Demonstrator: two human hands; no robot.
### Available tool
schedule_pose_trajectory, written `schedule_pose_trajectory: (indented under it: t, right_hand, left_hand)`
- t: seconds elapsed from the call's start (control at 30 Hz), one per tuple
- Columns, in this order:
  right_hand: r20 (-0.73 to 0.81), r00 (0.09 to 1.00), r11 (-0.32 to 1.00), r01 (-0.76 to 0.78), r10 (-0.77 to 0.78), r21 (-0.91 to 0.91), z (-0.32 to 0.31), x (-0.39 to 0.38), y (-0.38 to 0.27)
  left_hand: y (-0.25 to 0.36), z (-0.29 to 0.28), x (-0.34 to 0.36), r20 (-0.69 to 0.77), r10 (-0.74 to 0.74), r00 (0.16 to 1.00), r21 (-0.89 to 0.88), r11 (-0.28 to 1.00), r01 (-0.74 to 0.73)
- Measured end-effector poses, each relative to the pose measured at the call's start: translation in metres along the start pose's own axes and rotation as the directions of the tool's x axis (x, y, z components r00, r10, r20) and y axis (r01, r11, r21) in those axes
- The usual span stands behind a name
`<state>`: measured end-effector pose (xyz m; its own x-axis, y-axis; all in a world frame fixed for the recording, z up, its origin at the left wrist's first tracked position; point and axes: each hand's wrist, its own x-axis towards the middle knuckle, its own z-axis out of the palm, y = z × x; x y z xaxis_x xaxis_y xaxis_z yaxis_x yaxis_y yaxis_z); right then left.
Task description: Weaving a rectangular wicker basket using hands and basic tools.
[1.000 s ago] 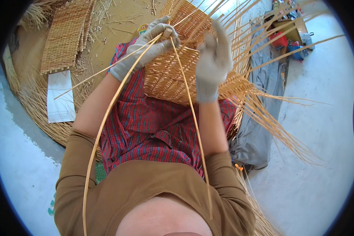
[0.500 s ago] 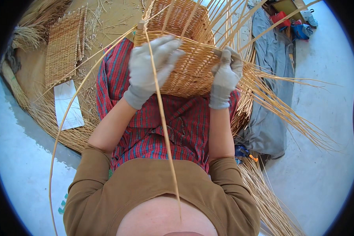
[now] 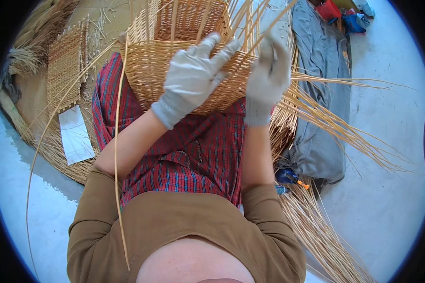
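Observation:
A brown wicker basket [image 3: 148, 70] rests tilted on my lap, over a red checked cloth [image 3: 174, 146]. Upright stakes [image 3: 174, 21] rise from its rim. My left hand [image 3: 193, 73], in a pale work glove, lies against the basket's near wall with its fingers spread toward the rim. At the right corner is my gloved right hand [image 3: 269, 70], smeared by motion, so its grip is unclear. One long loose rod [image 3: 117, 141] hangs from the basket's left corner down across my left arm. A second thin rod [image 3: 49, 127] bends out to the left.
Stacked woven panels [image 3: 66, 66] and a white sheet of paper [image 3: 75, 135] lie on the left. On the right are a grey cloth [image 3: 321, 94], fanned rods [image 3: 335, 118] and a rod bundle [image 3: 316, 231]. Red and blue containers [image 3: 354, 21] stand at the far right.
The basket has shifted left in view. My left hand has slid right along its wall, fingers spreading. My right hand has come off its hold at the right corner and is moving.

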<state>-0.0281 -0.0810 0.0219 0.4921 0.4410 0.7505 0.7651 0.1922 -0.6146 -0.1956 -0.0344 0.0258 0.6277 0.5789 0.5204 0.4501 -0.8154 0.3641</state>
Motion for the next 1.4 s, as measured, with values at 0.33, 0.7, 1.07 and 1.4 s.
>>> schedule_pose_trajectory:
  t: [0.33,0.7,1.07,1.4]
  right_hand:
    - [0.002,0.976,0.976,-0.217,0.217,-0.012,-0.142,-0.037,0.019]
    - [0.673,0.655,0.864,-0.501,0.344,0.047,0.135,0.007,-0.115]
    - [0.547,0.71,0.42,-0.703,0.442,0.574,0.183,-0.007,-0.113]
    - [0.02,0.999,0.493,-0.038,0.041,0.869,0.166,-0.019,-0.124]
  left_hand:
    - [0.006,0.022,0.013,0.163,-0.117,0.98,0.142,0.985,0.094]
    - [-0.101,-0.012,-0.079,-0.488,-0.347,0.801,-0.255,0.934,0.249]
    - [-0.131,-0.044,-0.076,-0.386,-0.248,0.888,-0.1,0.969,0.227]
    - [-0.142,-0.054,-0.068,-0.267,-0.308,0.913,-0.19,0.946,0.263]
